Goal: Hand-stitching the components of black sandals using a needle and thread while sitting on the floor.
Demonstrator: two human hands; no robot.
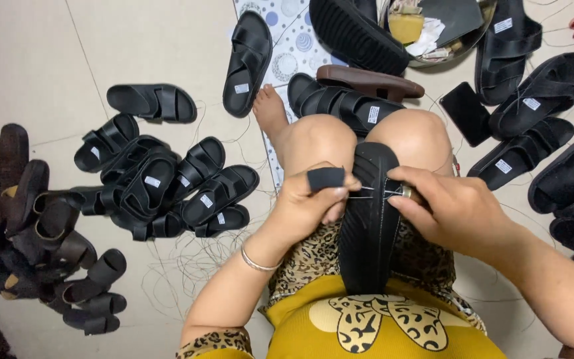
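A black ridged rubber sandal sole lies sole-up along the person's lap between the knees. The left hand pinches a black strap piece at its edge; the right hand closes on a thin needle crossing it. Black sandals are heaped on the floor at left.

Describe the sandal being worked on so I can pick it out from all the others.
Look between the person's knees, above the yellow shirt. The black sandal stands on end there, ribbed sole facing up, with the left hand and right hand on it. The other sandals lie on the floor.
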